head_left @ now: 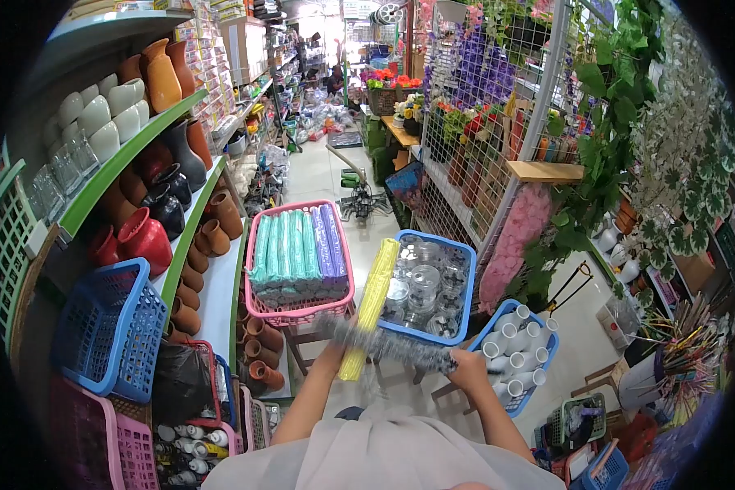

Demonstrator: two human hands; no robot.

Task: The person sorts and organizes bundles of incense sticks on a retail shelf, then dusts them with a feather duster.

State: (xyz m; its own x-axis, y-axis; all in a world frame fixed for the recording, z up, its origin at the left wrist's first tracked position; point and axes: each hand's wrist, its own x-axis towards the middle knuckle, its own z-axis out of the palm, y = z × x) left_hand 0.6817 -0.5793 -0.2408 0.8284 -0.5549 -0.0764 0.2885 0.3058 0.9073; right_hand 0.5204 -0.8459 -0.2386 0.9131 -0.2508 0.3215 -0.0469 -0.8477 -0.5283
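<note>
My left hand (331, 358) is closed around the lower part of a long, slim packet in yellow wrapping (376, 286), which is tilted upright. In my right hand (468, 369) is the handle end of a fluffy grey duster (400, 347), smeared by motion. The duster lies across the front of the packet; whether it touches cannot be made out. Beyond my left hand stands a pink basket (352, 278) of similar teal packets (286, 245) and purple packets (328, 241). Just past the yellow packet, a blue basket (472, 278) holds clear glass jars (423, 282).
Another blue basket (506, 408) with white vases (514, 351) stands by my right hand. Shelves at left carry clay vases (162, 75) and white pots (98, 118). A wire grid (474, 155) with artificial flowers borders the aisle. A black stand (361, 200) sits on the floor ahead.
</note>
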